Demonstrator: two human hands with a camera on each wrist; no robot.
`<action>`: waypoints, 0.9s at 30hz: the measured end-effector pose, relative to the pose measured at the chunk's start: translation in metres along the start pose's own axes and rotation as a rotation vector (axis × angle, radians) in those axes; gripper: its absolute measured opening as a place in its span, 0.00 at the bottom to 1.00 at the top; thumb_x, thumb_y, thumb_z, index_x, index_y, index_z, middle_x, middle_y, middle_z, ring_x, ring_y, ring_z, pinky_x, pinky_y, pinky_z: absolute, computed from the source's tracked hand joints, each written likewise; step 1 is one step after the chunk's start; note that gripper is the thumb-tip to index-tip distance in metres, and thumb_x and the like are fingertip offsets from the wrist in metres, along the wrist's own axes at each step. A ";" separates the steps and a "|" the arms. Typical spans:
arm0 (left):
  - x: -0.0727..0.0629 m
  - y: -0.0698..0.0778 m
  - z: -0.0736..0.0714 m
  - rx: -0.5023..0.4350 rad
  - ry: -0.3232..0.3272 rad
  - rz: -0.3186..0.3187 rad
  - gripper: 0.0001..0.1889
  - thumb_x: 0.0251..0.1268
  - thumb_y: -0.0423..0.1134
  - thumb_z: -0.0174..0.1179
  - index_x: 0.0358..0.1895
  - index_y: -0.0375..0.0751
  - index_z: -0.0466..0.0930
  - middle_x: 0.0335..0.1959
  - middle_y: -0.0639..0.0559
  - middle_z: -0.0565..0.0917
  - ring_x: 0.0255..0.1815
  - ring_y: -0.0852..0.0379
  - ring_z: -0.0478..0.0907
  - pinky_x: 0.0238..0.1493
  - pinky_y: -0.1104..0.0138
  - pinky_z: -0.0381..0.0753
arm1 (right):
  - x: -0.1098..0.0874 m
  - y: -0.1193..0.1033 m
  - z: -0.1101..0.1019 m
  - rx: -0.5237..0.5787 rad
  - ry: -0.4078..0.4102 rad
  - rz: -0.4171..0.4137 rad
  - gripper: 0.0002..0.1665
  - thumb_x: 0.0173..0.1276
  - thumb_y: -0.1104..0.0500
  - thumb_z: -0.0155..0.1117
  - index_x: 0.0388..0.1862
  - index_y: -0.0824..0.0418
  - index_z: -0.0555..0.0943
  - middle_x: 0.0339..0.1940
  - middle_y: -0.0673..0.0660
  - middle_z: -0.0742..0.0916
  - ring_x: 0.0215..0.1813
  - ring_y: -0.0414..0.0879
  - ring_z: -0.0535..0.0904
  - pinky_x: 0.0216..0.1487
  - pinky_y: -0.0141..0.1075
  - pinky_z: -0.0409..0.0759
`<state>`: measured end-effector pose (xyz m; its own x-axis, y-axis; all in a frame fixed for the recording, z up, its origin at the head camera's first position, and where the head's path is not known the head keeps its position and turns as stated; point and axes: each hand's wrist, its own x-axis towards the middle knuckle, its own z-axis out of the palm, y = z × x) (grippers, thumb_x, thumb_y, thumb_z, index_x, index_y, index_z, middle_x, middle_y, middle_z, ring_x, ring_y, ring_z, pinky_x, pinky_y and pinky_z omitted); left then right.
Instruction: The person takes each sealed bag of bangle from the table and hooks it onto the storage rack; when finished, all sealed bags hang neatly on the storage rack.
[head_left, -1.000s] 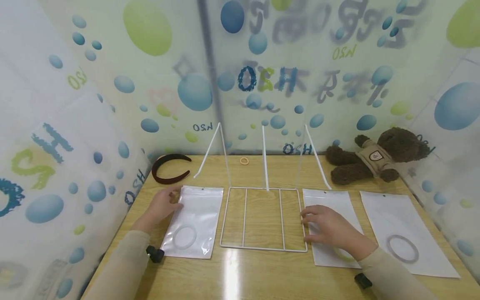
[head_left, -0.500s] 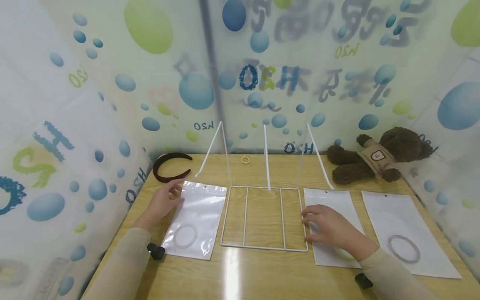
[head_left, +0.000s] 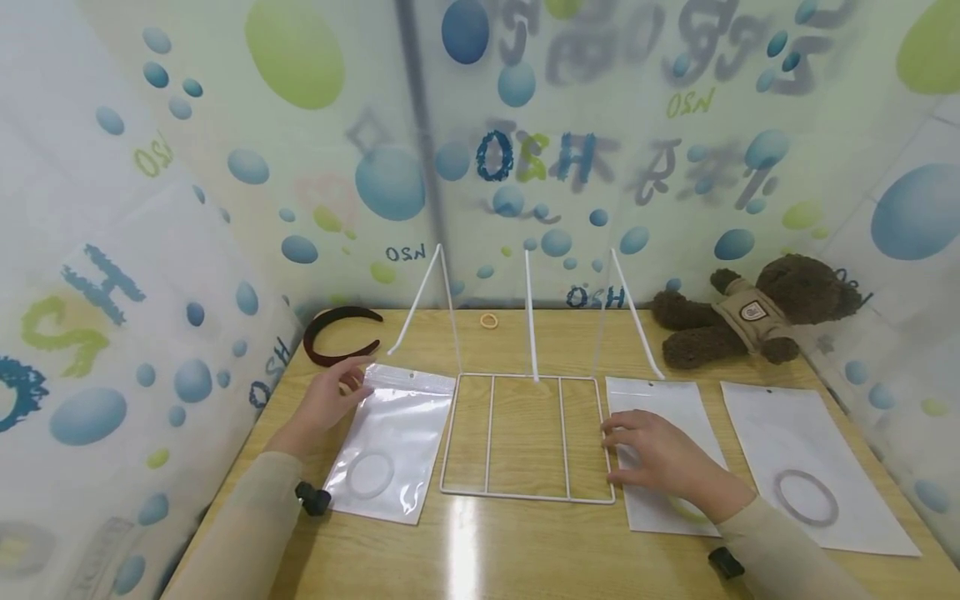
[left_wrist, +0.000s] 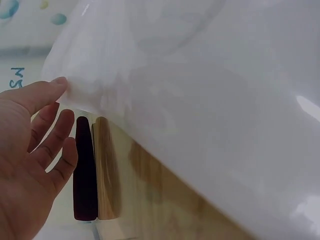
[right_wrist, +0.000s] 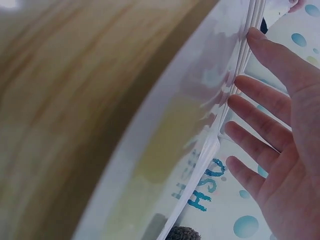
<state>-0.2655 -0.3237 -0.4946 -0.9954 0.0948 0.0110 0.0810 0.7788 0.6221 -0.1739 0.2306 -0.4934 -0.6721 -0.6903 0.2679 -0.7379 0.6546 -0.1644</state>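
My left hand (head_left: pixel 330 400) pinches the top left corner of a glossy clear zip bag (head_left: pixel 401 429), its top raised off the table; the left wrist view shows the thumb (left_wrist: pixel 47 95) on the film. A pale ring (head_left: pixel 349 477) shows near the bag's bottom. To its right stands a white wire rack (head_left: pixel 489 437) with three upright hooked arms. My right hand (head_left: pixel 667 458), fingers spread and relaxed, hovers over a second zip bag (head_left: pixel 648 512), fingertips right at the rack's right side wire. A yellowish ring (right_wrist: pixel 170 135) shows through that bag in the right wrist view.
A third zip bag (head_left: pixel 813 433) with a greyish ring lies at the right. A brown teddy bear (head_left: pixel 802 292) lies behind it. At the back are a dark headband (head_left: pixel 341 360) and a small wooden ring (head_left: pixel 482 322). Patterned curtains enclose the table (head_left: pixel 525 554).
The left hand has lifted the left bag's top edge and shifted it slightly rightward, towards the rack. The right hand has stayed in place.
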 end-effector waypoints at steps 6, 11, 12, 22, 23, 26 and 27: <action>-0.002 0.003 -0.002 -0.011 0.029 0.080 0.21 0.74 0.42 0.63 0.67 0.49 0.76 0.49 0.46 0.82 0.50 0.48 0.79 0.53 0.56 0.82 | 0.000 0.000 0.000 0.000 -0.013 0.014 0.23 0.52 0.48 0.85 0.43 0.58 0.90 0.53 0.57 0.88 0.58 0.57 0.83 0.61 0.53 0.81; -0.005 0.006 -0.002 -0.038 0.054 0.101 0.15 0.76 0.42 0.61 0.61 0.47 0.77 0.49 0.46 0.83 0.50 0.48 0.79 0.55 0.53 0.82 | -0.001 0.000 0.000 -0.002 -0.018 0.022 0.23 0.52 0.48 0.85 0.43 0.58 0.90 0.53 0.57 0.88 0.58 0.56 0.83 0.61 0.52 0.81; -0.005 0.006 -0.002 -0.041 0.058 0.106 0.15 0.77 0.42 0.61 0.61 0.46 0.77 0.48 0.45 0.83 0.50 0.48 0.79 0.56 0.51 0.82 | -0.001 -0.001 0.000 -0.002 -0.020 0.023 0.23 0.52 0.48 0.85 0.43 0.58 0.90 0.53 0.57 0.88 0.58 0.56 0.83 0.61 0.52 0.81; -0.012 0.015 -0.006 -0.082 0.093 0.105 0.15 0.78 0.44 0.58 0.63 0.50 0.76 0.53 0.45 0.84 0.53 0.46 0.81 0.59 0.47 0.82 | -0.001 -0.001 0.000 -0.003 -0.026 0.021 0.23 0.53 0.47 0.84 0.43 0.58 0.89 0.53 0.57 0.88 0.57 0.56 0.84 0.60 0.52 0.81; -0.013 0.017 -0.007 -0.080 0.102 0.117 0.15 0.78 0.43 0.59 0.62 0.49 0.76 0.52 0.45 0.84 0.52 0.46 0.81 0.58 0.48 0.83 | -0.001 -0.001 0.000 -0.003 -0.024 0.018 0.23 0.53 0.47 0.84 0.43 0.58 0.89 0.53 0.57 0.88 0.57 0.56 0.84 0.60 0.52 0.81; -0.017 0.023 -0.010 -0.064 0.135 0.158 0.14 0.77 0.42 0.60 0.61 0.49 0.78 0.49 0.47 0.86 0.49 0.49 0.82 0.55 0.53 0.85 | -0.001 -0.001 0.000 -0.007 -0.017 0.017 0.23 0.52 0.47 0.84 0.43 0.58 0.89 0.53 0.57 0.88 0.57 0.56 0.84 0.60 0.52 0.81; -0.018 0.025 -0.011 -0.065 0.147 0.176 0.14 0.77 0.41 0.60 0.61 0.49 0.78 0.48 0.47 0.86 0.48 0.50 0.82 0.54 0.57 0.85 | -0.001 -0.001 0.000 -0.008 -0.016 0.019 0.23 0.52 0.47 0.84 0.43 0.58 0.89 0.53 0.57 0.88 0.57 0.56 0.84 0.60 0.52 0.81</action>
<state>-0.2463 -0.3125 -0.4708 -0.9633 0.1308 0.2343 0.2553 0.7160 0.6497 -0.1724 0.2310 -0.4934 -0.6870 -0.6824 0.2499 -0.7244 0.6702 -0.1614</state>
